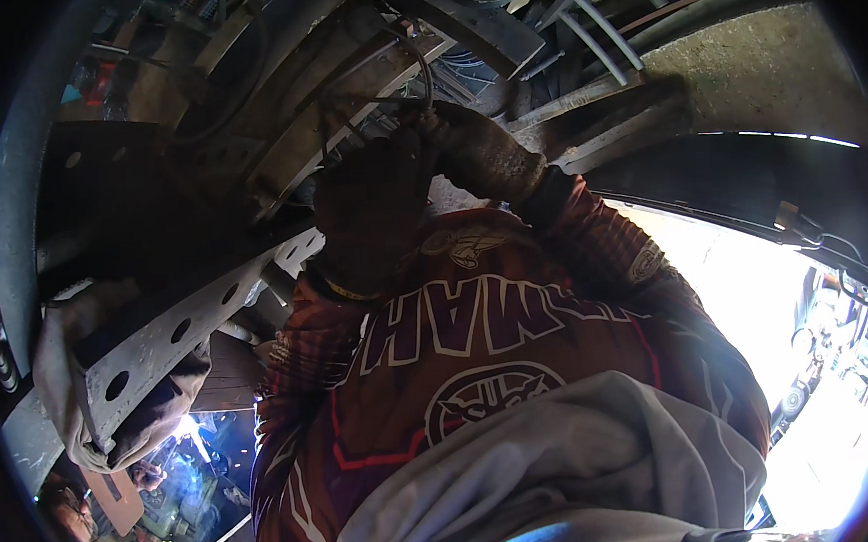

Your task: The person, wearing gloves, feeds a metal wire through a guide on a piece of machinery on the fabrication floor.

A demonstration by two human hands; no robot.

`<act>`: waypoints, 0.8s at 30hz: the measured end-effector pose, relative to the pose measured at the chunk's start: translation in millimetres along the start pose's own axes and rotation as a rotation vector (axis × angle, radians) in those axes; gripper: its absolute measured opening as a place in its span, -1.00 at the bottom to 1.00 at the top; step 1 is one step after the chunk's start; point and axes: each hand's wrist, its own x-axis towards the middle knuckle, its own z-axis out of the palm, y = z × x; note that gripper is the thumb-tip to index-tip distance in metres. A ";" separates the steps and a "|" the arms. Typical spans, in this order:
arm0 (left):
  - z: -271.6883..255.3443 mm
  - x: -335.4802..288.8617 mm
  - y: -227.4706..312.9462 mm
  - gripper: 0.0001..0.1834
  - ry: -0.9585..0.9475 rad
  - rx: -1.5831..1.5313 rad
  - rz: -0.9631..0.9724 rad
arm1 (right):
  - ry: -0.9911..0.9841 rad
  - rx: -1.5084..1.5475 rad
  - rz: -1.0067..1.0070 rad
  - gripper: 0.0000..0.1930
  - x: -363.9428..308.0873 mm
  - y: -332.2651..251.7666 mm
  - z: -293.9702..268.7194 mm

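My left hand (370, 204), in a dark work glove, is raised at the upper middle of the head view, in deep shadow. Close against it, my right hand (487, 150) wears a worn, dirty glove. Both look closed, with their fingers meeting near a thin dark cable (425, 70) that curves up from them. Shadow hides what is between the fingers, so I cannot tell whether the cable is in them. Just beyond and left of my hands runs a long metal beam (346, 97).
A grey beam with round holes (180, 330) crosses the left side, with a crumpled cloth (71, 373) draped over it. Bright welding light (193, 433) glares at lower left, near another person's hand (69, 516). Metal tubes (604, 41) stand at upper right, above a dark curved panel (743, 171).
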 end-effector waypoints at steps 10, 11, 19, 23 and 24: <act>0.9 5.9 -10.7 -0.71 -0.080 -0.182 -0.052 | 0.041 -0.090 -0.036 -0.40 9.5 9.4 0.9; -2.0 7.8 -9.9 -0.70 -0.095 -0.183 -0.064 | 0.022 -0.050 -0.049 -0.38 12.1 13.0 0.4; -12.1 7.3 -5.1 -0.75 -0.001 0.014 0.056 | -0.181 0.096 -0.029 -0.34 11.5 2.3 -15.2; -13.7 9.4 -4.2 -0.75 -0.039 -0.050 0.024 | -0.212 0.130 0.001 -0.41 10.9 -3.4 -16.7; -13.8 8.4 -3.7 -0.76 -0.023 -0.040 0.026 | -0.223 0.132 0.020 -0.44 10.2 -6.9 -17.1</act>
